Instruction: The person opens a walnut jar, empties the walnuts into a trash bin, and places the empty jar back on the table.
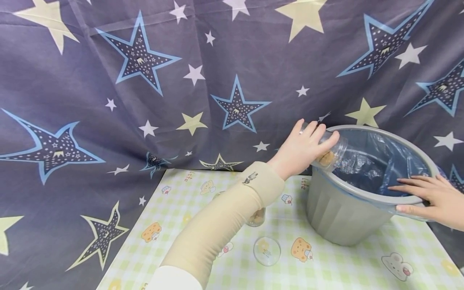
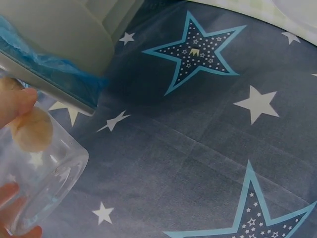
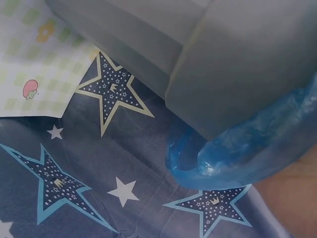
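My left hand [image 1: 304, 143] grips a clear jar [image 1: 338, 151], tipped on its side at the near-left rim of the grey bin [image 1: 340, 217]. Tan, roundish lumps [image 2: 32, 130] sit inside the jar, toward the end by the bin. A blue plastic liner [image 1: 391, 161] covers the bin's inside and folds over its edge. At the bin's right side my right hand [image 1: 433, 199] rests on the rim, fingers stretched over the opening and thumb along the outside. In the right wrist view, the liner [image 3: 242, 153] hides most of that hand.
A clear round lid [image 1: 267, 251] lies on the green checked tablecloth [image 1: 319, 278]. Behind my left forearm stands another clear container [image 1: 257, 217] with something brown in it, partly hidden. A dark star-patterned cloth [image 1: 217, 52] hangs close behind the table.
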Available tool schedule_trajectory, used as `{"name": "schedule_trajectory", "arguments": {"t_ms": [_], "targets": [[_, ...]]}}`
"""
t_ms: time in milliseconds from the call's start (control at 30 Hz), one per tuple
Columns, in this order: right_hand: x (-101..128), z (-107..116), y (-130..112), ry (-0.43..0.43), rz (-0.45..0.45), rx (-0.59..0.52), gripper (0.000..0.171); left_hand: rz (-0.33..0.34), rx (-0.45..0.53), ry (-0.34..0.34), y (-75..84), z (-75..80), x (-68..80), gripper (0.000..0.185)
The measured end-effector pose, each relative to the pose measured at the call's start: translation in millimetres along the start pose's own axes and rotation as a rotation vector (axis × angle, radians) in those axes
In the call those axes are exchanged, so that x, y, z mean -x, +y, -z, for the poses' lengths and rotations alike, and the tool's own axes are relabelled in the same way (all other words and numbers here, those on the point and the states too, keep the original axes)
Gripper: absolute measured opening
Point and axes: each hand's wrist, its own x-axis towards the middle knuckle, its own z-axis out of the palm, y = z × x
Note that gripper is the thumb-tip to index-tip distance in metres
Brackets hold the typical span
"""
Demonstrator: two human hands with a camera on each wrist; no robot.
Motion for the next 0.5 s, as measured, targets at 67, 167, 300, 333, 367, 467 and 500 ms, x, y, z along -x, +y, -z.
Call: {"name": "schedule_trajectory", "arguments": {"t_ms": [67,167,300,333,367,467,500], "targets": [[0.6,-1.4,1.2,0.008,0.002,-0.002,0.063,-0.003,-0.006,0.002,0.9,-0.2,-0.7,0.045],[1.8,-2.8,2.5,0.022,0.005,-0.006,0.062,-0.014,-0.018,0.004,1.6,0.0,-2.4,0.046],[2.3,-2.3,2.3,0.026,0.006,-0.015,0.062,-0.05,-0.05,-0.008,2.1,3.2,-6.0,0.05],[2.3,-2.1,1.8,0.026,0.006,-0.018,0.062,-0.058,-0.053,-0.015,2.3,4.6,-7.2,0.051],[2.2,-1.7,1.7,0.026,0.007,-0.017,0.062,-0.065,-0.056,-0.023,2.6,5.7,-8.1,0.052],[2.2,-1.1,1.0,0.025,0.008,-0.02,0.063,-0.072,-0.053,-0.052,3.6,7.8,-10.5,0.053],[2.3,-1.0,1.0,0.024,0.008,-0.019,0.063,-0.072,-0.052,-0.056,3.9,7.8,-10.8,0.053]]}}
